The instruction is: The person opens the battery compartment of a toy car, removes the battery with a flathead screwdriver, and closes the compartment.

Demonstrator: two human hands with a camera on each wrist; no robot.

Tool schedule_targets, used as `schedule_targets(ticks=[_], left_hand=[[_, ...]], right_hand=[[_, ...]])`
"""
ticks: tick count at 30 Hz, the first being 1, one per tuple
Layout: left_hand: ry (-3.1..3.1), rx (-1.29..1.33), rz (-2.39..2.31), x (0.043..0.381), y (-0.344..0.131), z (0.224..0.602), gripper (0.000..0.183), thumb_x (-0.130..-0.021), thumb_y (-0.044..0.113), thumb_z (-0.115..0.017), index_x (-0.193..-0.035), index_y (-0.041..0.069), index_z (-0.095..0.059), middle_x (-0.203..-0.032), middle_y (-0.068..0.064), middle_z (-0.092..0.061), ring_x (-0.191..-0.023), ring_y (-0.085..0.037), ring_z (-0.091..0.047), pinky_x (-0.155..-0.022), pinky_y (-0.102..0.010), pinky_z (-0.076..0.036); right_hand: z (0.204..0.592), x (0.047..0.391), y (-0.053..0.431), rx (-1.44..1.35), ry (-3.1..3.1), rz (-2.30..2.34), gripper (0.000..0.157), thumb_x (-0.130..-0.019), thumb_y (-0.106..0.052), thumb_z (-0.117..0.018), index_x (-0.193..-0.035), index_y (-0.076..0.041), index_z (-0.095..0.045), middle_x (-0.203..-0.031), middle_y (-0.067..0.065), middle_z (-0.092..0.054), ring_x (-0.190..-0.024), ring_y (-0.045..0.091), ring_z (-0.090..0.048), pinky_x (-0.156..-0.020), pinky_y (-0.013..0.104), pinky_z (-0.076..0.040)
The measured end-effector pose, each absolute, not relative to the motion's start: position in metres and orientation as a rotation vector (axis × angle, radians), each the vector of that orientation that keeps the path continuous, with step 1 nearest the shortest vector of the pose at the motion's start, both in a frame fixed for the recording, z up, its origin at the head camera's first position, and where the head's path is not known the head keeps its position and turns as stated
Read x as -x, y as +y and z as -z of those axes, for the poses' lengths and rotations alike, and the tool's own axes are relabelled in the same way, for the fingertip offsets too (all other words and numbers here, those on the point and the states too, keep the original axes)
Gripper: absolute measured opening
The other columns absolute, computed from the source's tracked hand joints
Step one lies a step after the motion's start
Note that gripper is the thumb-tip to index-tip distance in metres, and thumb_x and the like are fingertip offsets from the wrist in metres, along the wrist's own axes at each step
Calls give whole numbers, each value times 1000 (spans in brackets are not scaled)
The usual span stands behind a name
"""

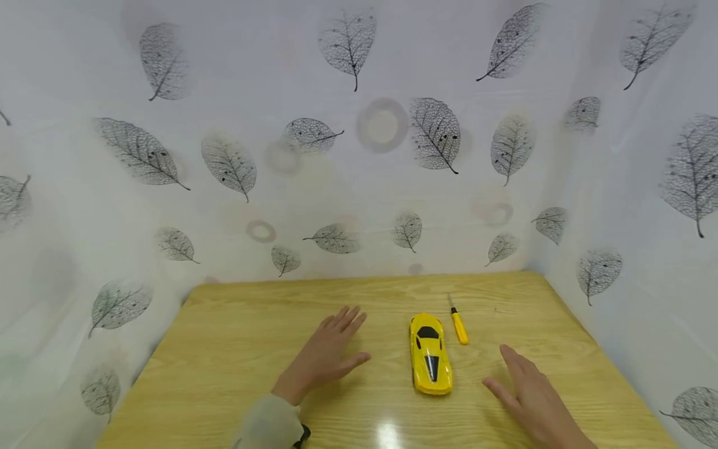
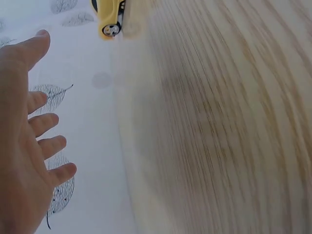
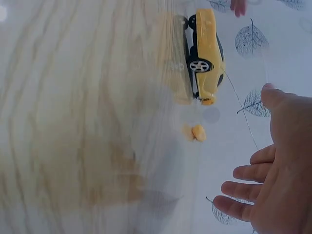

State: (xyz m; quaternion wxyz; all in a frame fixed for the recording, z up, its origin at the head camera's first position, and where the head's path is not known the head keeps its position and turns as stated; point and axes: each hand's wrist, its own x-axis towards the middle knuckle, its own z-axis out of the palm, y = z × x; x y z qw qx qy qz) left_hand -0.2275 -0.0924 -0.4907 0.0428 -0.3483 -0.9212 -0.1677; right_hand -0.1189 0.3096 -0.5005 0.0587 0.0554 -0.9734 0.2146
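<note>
A yellow toy car (image 1: 430,355) with black windows stands on the wooden table between the two hands. Just beyond its right side lies a small screwdriver (image 1: 459,327) with a yellow handle, its thin shaft pointing away. My left hand (image 1: 328,355) is held to the left of the car, fingers extended and thumb apart, touching neither thing. On the other side, my right hand (image 1: 530,396) has its fingers stretched out and holds nothing. The right wrist view shows the car (image 3: 207,53) from its side, with the screwdriver's handle end (image 3: 198,132) near it. Part of the car (image 2: 108,17) appears in the left wrist view.
The light wooden table (image 1: 235,349) ends at a white cloth backdrop (image 1: 348,187) printed with dark leaves, which also runs down both sides. A dark band (image 1: 303,434) shows at the left sleeve's cuff. Light glares off the table's near part.
</note>
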Motion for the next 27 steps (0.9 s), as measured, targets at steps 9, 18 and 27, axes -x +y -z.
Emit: schedule_targets(ticks=[9, 18, 27], left_hand=[[-2871, 1089, 526, 234, -56, 494, 78, -103, 56, -53, -164, 14, -29, -170, -6, -23, -155, -30, -20, -121, -53, -22], [-2913, 1053, 622, 241, -26, 504, 75, -105, 56, -50, -163, 13, -30, -169, -5, -25, -154, -28, -24, -120, -52, -25], [-2894, 1053, 667, 248, -5, 506, 69, -107, 48, -53, -162, 12, -33, -167, -6, -31, -151, -25, -33, -118, -49, -31]], right_hand=[[494, 116, 287, -88, -3033, -710, 85, -103, -56, -55, -151, 12, -39, -147, 37, -45, -131, 55, -45, -102, 69, -38], [500, 116, 271, -44, -3067, -728, 81, -103, -57, -55, -149, 9, -44, -143, 34, -51, -130, 51, -50, -102, 66, -40], [503, 118, 255, -32, -3053, -759, 80, -102, -59, -54, -146, 8, -49, -142, 30, -53, -130, 48, -51, -103, 64, -42]])
